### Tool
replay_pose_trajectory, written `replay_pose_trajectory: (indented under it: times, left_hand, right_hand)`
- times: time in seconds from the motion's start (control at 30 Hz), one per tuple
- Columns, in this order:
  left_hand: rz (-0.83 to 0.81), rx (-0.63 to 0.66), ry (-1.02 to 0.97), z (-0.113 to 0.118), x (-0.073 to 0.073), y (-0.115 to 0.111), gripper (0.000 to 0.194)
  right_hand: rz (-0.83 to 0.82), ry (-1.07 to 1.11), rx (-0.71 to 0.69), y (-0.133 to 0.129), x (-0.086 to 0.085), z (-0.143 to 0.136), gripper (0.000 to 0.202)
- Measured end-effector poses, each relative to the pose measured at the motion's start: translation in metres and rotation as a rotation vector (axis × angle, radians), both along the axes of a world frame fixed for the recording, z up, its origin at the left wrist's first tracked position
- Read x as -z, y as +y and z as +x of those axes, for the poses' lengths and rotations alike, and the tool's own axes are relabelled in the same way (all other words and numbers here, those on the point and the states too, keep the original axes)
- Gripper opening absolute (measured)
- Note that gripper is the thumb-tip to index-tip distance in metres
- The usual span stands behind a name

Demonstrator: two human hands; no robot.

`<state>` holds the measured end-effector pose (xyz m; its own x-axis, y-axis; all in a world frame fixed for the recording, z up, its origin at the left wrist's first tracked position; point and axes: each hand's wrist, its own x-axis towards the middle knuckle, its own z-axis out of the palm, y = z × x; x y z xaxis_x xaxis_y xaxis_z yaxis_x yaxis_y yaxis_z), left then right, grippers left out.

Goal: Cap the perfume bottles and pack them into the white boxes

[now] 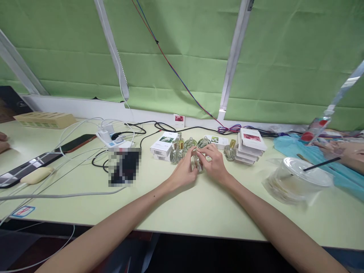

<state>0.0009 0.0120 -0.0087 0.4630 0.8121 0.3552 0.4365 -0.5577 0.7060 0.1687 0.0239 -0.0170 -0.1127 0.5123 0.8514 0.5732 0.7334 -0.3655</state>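
Observation:
At the middle of the table, my left hand [186, 169] is closed around the left side of a small round glass bottle [198, 165]. My right hand [213, 161] pinches at the top of that same bottle from the right, and the fingertips of both hands meet there. Just behind stand more round glass bottles [190, 143], some with gold necks. On their left lie white boxes with a green picture [166, 142]. Right of my hands, a bottle with a gold top [229, 151] stands against a stack of white boxes with a pink picture [250, 140].
A lidded clear plastic cup [295, 178] with a black straw stands at the right, by a blue plastic bag [301, 151] and another person's arm [351, 153]. Phones, a power strip [112, 138] and tangled cables cover the left. Another person's hand [3, 142] shows at the left edge.

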Motion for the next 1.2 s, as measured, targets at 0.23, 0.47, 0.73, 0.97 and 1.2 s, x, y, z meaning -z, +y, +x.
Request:
replay_pose_trajectory:
  times: [0.23, 0.47, 0.73, 0.97, 1.2]
  left_hand:
    - [0.048, -0.025, 0.007, 0.0011, 0.0009, 0.0007, 0.072]
    - [0.082, -0.046, 0.006, 0.0014, 0.0000, -0.0009, 0.071]
    - [0.121, -0.076, 0.047, 0.0006, 0.0020, 0.0029, 0.070]
    - [0.167, -0.082, 0.042, 0.0007, 0.0061, 0.0054, 0.064]
    - [0.150, -0.069, 0.065, 0.0011, 0.0011, 0.0010, 0.040]
  right_hand:
    - [-0.004, -0.008, 0.005, 0.0005, -0.0003, 0.0000, 0.015]
    - [-0.028, -0.004, -0.002, -0.0007, -0.0022, 0.0006, 0.016]
    - [-0.064, 0.038, -0.002, -0.0002, -0.0008, 0.0006, 0.015]
    - [-0.031, 0.017, 0.001, -0.0004, -0.0003, 0.0004, 0.015]
    - [-0.035, 0.007, 0.015, -0.0001, -0.0002, -0.0002, 0.016]
